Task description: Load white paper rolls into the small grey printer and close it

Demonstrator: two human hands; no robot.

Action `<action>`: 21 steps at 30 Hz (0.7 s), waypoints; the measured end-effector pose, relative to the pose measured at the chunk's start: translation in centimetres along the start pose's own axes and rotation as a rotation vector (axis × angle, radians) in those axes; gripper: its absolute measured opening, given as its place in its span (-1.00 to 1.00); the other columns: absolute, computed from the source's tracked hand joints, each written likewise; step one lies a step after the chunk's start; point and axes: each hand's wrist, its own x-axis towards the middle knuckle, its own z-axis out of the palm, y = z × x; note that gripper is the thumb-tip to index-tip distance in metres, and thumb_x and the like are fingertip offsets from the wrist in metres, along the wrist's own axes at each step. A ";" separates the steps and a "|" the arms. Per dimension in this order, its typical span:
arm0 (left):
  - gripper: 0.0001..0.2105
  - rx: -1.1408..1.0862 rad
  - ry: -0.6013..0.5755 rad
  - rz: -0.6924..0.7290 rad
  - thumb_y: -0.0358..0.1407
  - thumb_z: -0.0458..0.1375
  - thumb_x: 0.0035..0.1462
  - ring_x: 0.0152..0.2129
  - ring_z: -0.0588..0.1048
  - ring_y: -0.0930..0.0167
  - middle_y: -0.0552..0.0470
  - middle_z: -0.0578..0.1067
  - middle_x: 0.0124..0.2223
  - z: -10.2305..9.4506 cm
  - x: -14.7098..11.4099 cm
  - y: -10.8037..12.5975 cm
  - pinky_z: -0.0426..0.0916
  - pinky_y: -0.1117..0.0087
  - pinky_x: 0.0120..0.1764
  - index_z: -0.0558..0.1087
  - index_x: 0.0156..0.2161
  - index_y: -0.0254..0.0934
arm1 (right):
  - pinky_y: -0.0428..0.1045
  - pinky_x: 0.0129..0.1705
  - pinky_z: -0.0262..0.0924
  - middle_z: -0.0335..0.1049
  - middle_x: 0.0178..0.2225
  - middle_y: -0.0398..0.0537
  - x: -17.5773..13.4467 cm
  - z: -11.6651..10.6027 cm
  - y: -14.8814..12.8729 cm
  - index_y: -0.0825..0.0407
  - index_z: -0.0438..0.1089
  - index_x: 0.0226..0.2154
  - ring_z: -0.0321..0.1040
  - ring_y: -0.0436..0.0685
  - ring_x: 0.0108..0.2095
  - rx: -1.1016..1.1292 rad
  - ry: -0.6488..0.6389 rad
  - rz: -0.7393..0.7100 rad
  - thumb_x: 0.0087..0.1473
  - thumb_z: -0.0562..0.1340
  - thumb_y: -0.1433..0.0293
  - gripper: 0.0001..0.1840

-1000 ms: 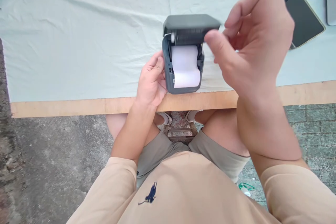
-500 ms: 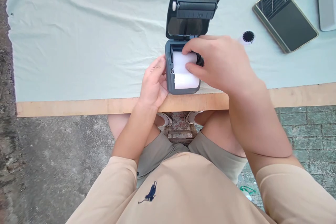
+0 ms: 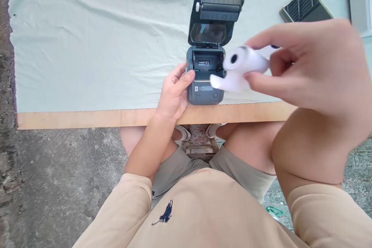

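One wide pale cloth (image 3: 101, 46) spreads across the upper half of the frame, with a bare wooden edge (image 3: 139, 117) running below it. A tan shirt (image 3: 217, 209) fills the bottom centre. The right hand (image 3: 316, 62), large at the right of the frame, pinches a white paper roll (image 3: 247, 60) between thumb and fingers. At the centre, just above the wooden edge, is the dark grey printer (image 3: 207, 62), its lid (image 3: 207, 33) raised toward the top of the frame. The left hand (image 3: 174, 93), left of centre, grips the printer's left side, thumb over the rim, other fingers partly hidden. The roll, slightly blurred, shows before the printer's right side, its loose end pointing left; whether they touch I cannot tell. A grey slab (image 3: 360, 4) is cut off at the upper right edge. Left of it lies a phone (image 3: 308, 7), partly covered by the right hand. Smallest is a round button (image 3: 215, 95) near the printer's lower right corner.
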 end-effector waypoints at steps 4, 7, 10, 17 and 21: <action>-0.57 0.018 -0.038 -0.005 -0.01 0.63 0.06 0.44 0.56 0.06 -0.01 0.79 0.11 -0.2 0.2 0.0 0.60 0.12 0.41 0.71 -0.06 -0.18 | -0.04 -0.59 -0.08 0.30 -0.42 -0.14 -3.1 -0.2 4.2 -0.03 0.53 -0.29 0.08 -0.11 -0.57 0.138 0.172 0.210 -0.16 0.41 0.29 -0.71; -0.59 0.005 -0.051 0.004 -0.01 0.63 0.07 0.45 0.54 0.07 0.01 0.80 0.10 -0.2 0.2 -0.1 0.61 0.12 0.41 0.72 -0.08 -0.17 | -0.05 -0.62 -0.07 0.42 -0.34 -0.10 -4.2 1.8 7.3 -0.01 0.48 -0.30 0.04 -0.13 -0.58 0.225 0.225 0.303 -0.21 0.45 0.24 -0.65; -0.61 -0.015 -0.045 0.003 -0.03 0.64 0.06 0.45 0.55 0.10 0.03 0.81 0.05 -0.1 0.2 -0.1 0.60 0.13 0.43 0.73 -0.09 -0.17 | -0.07 -0.61 -0.11 0.46 -0.35 -0.11 -4.8 3.5 9.1 -0.01 0.48 -0.30 0.05 -0.14 -0.60 0.259 0.200 0.363 -0.21 0.47 0.23 -0.63; -0.60 0.003 -0.052 -0.002 -0.02 0.63 0.07 0.43 0.57 0.10 0.02 0.81 0.08 -0.2 0.2 -0.1 0.60 0.13 0.43 0.72 -0.07 -0.15 | -0.01 -0.46 0.14 0.61 -0.01 0.14 -4.9 1.0 11.1 -0.04 0.60 0.04 0.25 -0.04 -0.41 0.245 0.277 0.368 -0.10 0.46 0.25 -0.42; -0.60 0.037 -0.053 0.014 -0.01 0.61 0.11 0.37 0.63 0.10 -0.01 0.81 0.10 -0.2 0.2 0.0 0.61 0.13 0.42 0.71 -0.06 -0.17 | -0.02 -0.40 0.13 0.55 -0.11 0.02 -1.7 0.7 12.5 -0.08 0.60 0.11 0.22 -0.06 -0.37 0.172 0.285 0.353 -0.11 0.52 0.35 -0.35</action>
